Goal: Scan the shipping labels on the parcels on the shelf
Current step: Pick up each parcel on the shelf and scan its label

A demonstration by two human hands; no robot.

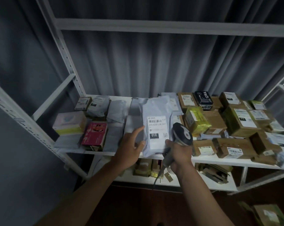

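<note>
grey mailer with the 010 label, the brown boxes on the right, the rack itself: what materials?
Grey mailer: looks like thin plastic film; soft creases, faint sheen.
Brown boxes: cardboard by the matte kraft colour and sharp folded edges.
Rack: probably white-painted steel; its upright has punched hole rows.

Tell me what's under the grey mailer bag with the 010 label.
The grey mailer bag lies on other grey poly bags, its near end overhanging the shelf edge. Anything directly beneath its middle is covered.
</note>
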